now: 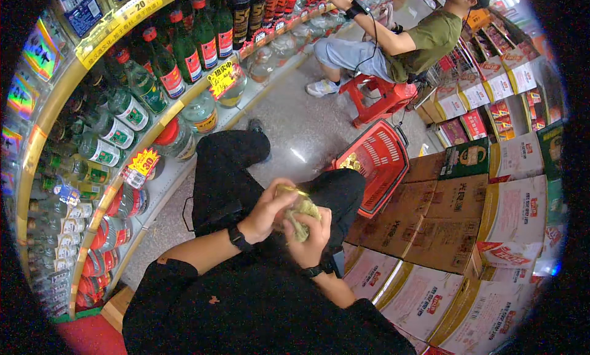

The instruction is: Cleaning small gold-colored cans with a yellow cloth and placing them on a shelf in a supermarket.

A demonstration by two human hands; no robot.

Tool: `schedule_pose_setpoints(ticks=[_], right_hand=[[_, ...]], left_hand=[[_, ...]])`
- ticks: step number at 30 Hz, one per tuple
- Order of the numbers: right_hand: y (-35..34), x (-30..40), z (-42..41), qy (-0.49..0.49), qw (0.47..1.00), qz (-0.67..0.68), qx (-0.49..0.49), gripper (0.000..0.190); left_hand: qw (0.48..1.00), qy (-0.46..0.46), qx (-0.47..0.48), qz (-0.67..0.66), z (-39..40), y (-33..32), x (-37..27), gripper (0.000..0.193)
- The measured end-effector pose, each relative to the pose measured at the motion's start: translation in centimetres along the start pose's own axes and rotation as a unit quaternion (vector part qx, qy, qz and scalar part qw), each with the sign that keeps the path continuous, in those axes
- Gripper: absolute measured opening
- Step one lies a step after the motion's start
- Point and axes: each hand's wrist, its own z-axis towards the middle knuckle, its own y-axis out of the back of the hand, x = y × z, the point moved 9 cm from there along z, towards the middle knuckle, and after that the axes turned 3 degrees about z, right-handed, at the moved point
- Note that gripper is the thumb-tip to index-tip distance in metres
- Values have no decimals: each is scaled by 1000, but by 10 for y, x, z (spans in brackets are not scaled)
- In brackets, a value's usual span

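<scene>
My left hand (263, 213) grips a small clear container (298, 191) with a gold-coloured rim or lid, held above my lap. A crumpled yellow-green cloth (302, 223) is bunched in my right hand (309, 240) and pressed against the container's side. Fingers and cloth hide much of the container, so its full shape cannot be told. Beyond my knee stands a red plastic shopping basket (386, 145), with several gold-topped items (352, 163) at its near left end.
Shelves of glass bottles (184, 55) and big jars (173, 138) curve along my left. Stacked cardboard cartons (445, 217) rise close on my right. Ahead, another person (428, 37) sits on a red plastic stool (382, 97), one arm towards the shelf.
</scene>
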Motion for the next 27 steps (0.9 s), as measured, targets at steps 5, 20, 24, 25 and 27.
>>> schedule_pose_setpoints(ticks=[5,20,24,25,27], right_hand=[[-1,0,2,-1,1000,0,7,31],[-5,-1,6,-7,999,1,34,30],[-5,2,7,7,999,-9,40,30],[-5,1,7,6,999,-8,41,30],[-6,-2,6,6,999,-5,45,31]], left_hand=[[1000,2,-6,-1,-1,-4,-3,19],[1000,11,-11,-13,0,2,1,18],[999,21,-8,-23,0,1,3,20],[999,21,-9,-23,1,2,4,20],[1000,8,-11,-19,4,4,4,19]])
